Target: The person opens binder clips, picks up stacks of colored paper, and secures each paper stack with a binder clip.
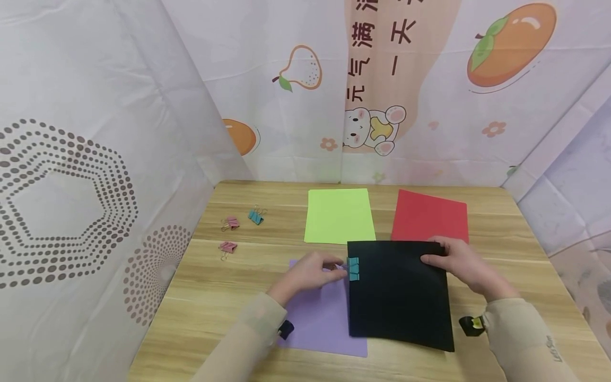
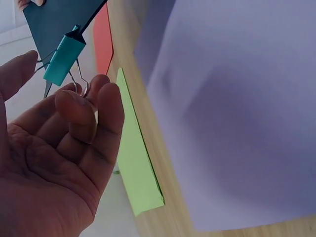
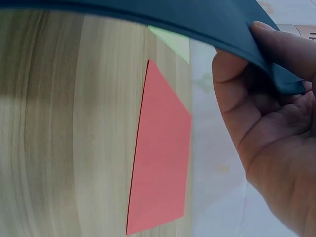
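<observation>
Your left hand (image 1: 310,276) pinches the wire handles of a teal metal binder clip (image 1: 354,269), thumb on one side and curled fingers on the other. Your right hand (image 1: 463,262) grips the far right corner of a black square sheet (image 1: 398,297), thumb on its near face and fingers behind. The clip sits on the sheet's left edge, just below the far left corner.

The sheet's far edge overlaps the near edge of a red paper sheet (image 1: 431,215) in the head view, and its far left corner comes close to a lime-green square of paper (image 1: 340,216). Its left part covers some of a purple paper sheet (image 1: 324,323). To its right you have wood surface out to the side of the wooden table (image 1: 506,233); more wood lies left of the purple sheet. Two pink binder clips (image 1: 232,223) and a second teal binder clip (image 1: 256,216) lie well apart, near the table's far left. The right wrist view shows the black sheet's right side raised above the wood; you cannot tell whether its near edge touches down.

The held clip's body runs lengthwise along the sheet's left edge, handles pointing left toward your fingers. The sheet has no clear long axis; its near edge slopes toward you at the right.
</observation>
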Action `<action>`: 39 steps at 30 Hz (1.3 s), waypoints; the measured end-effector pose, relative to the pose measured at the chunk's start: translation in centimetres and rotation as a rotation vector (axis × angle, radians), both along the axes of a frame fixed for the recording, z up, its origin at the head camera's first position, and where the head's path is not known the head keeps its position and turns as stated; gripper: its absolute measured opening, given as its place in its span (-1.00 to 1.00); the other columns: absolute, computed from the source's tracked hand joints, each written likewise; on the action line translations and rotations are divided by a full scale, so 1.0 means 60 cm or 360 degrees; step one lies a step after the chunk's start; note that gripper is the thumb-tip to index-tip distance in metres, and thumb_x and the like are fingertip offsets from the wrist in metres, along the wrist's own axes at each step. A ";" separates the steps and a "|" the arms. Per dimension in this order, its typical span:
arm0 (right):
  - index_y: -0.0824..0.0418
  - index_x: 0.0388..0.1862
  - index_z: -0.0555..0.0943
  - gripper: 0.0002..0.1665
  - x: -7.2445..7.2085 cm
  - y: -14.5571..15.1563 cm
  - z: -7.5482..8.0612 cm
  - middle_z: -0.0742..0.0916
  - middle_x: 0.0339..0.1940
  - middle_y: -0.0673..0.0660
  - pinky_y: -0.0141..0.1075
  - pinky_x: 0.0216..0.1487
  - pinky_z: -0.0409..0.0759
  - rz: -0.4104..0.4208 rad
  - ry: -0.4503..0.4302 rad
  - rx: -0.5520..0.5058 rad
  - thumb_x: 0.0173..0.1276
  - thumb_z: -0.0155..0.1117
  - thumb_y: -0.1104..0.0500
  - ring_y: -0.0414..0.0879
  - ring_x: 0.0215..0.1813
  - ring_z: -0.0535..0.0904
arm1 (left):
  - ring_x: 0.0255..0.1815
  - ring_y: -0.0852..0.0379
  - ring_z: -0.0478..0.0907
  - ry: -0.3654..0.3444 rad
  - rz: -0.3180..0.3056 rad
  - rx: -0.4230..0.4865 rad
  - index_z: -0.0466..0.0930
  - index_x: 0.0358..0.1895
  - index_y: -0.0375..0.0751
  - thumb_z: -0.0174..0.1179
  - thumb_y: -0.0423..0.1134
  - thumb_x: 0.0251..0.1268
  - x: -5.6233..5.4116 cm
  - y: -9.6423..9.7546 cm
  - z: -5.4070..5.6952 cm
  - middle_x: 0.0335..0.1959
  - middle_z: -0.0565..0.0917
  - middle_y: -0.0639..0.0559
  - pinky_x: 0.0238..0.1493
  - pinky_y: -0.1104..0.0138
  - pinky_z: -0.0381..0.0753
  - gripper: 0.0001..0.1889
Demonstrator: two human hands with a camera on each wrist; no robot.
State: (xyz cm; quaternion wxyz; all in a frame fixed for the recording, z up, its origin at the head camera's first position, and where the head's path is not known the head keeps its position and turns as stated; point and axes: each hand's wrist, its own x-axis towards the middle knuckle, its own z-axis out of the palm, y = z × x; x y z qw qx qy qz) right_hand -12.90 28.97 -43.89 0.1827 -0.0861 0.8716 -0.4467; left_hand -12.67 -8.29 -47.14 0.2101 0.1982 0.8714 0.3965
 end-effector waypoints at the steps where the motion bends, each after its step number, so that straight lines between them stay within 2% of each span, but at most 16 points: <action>1: 0.19 0.00 0.63 -0.67 0.000 0.000 -0.001 0.74 -0.14 0.14 -0.28 -0.12 0.65 0.0005 -0.0006 -0.0007 0.44 0.38 0.00 -0.05 -0.12 0.63 | -0.04 0.20 0.67 -0.0014 0.0004 0.0004 0.67 0.23 -0.17 0.29 0.04 0.41 0.000 0.001 -0.002 0.08 0.75 -0.01 -0.07 0.35 0.67 -0.52; 5: 0.19 0.01 0.63 -0.68 0.001 0.001 -0.004 0.74 -0.12 0.13 -0.29 -0.12 0.65 0.0020 -0.0010 -0.0014 0.45 0.37 0.01 -0.05 -0.11 0.63 | -0.44 0.17 0.66 -0.0105 0.0033 0.0025 0.66 0.25 -0.16 0.31 0.03 0.40 0.003 0.002 -0.007 0.00 0.77 -0.05 -0.37 0.33 0.67 -0.52; 8: 0.18 0.00 0.63 -0.70 0.002 0.003 -0.008 0.73 -0.13 0.12 -0.29 -0.13 0.64 0.0033 0.0013 0.0002 0.45 0.36 0.01 -0.06 -0.10 0.62 | -0.62 0.10 0.62 -0.0156 0.0063 0.0027 0.65 0.26 -0.17 0.30 0.02 0.41 0.005 0.001 -0.010 0.01 0.76 -0.10 -0.45 0.31 0.64 -0.52; 12: 0.16 -0.02 0.63 -0.74 0.004 0.008 -0.013 0.72 -0.15 0.10 -0.30 -0.13 0.62 0.0050 0.0059 0.0041 0.47 0.35 0.03 -0.08 -0.09 0.59 | -0.61 0.13 0.62 -0.0164 0.0097 0.0003 0.64 0.27 -0.21 0.27 0.01 0.43 0.008 -0.003 -0.012 0.04 0.75 -0.11 -0.38 0.33 0.62 -0.51; 16: 0.18 -0.02 0.63 -0.75 0.006 0.014 -0.018 0.71 -0.15 0.11 -0.31 -0.13 0.62 0.0043 0.0060 0.0036 0.47 0.35 0.05 -0.09 -0.10 0.58 | -0.59 0.15 0.63 -0.0182 0.0114 -0.0004 0.63 0.27 -0.23 0.27 0.00 0.43 0.011 -0.008 -0.010 -0.02 0.77 -0.07 -0.36 0.32 0.62 -0.51; 23: 0.26 -0.02 0.60 -0.71 0.005 0.024 -0.027 0.71 -0.16 0.18 -0.29 -0.14 0.63 0.0036 -0.0060 -0.0066 0.47 0.34 0.07 -0.06 -0.15 0.62 | -0.54 0.11 0.65 -0.0218 0.0171 -0.0017 0.62 0.28 -0.20 0.25 -0.01 0.45 0.012 -0.018 -0.009 -0.07 0.79 -0.06 -0.37 0.27 0.62 -0.52; 27: 0.30 0.01 0.58 -0.66 0.004 0.030 -0.033 0.72 -0.14 0.19 -0.28 -0.11 0.63 0.0021 -0.0139 -0.0060 0.47 0.33 0.07 -0.05 -0.13 0.62 | -0.54 0.12 0.65 -0.0205 0.0178 -0.0038 0.62 0.29 -0.22 0.24 -0.01 0.46 0.011 -0.026 -0.007 -0.08 0.79 -0.06 -0.35 0.27 0.62 -0.52; 34: 0.25 0.11 0.59 -0.59 0.006 0.042 -0.046 0.72 -0.06 0.12 -0.19 0.00 0.59 0.0016 -0.0169 0.0076 0.47 0.33 0.00 -0.05 -0.02 0.58 | -0.50 0.05 0.69 -0.0170 0.0203 -0.0034 0.60 0.30 -0.25 0.23 -0.01 0.46 0.009 -0.040 -0.007 -0.09 0.79 -0.07 -0.35 0.28 0.63 -0.50; 39: 0.23 0.20 0.59 -0.52 0.009 0.047 -0.053 0.71 0.04 0.12 -0.02 0.11 0.58 0.0031 -0.0141 0.0174 0.47 0.33 -0.04 0.05 0.13 0.54 | -0.37 -0.03 0.75 -0.0152 0.0233 -0.0023 0.59 0.29 -0.28 0.24 -0.03 0.46 0.008 -0.056 -0.007 -0.09 0.79 -0.11 -0.35 0.30 0.66 -0.50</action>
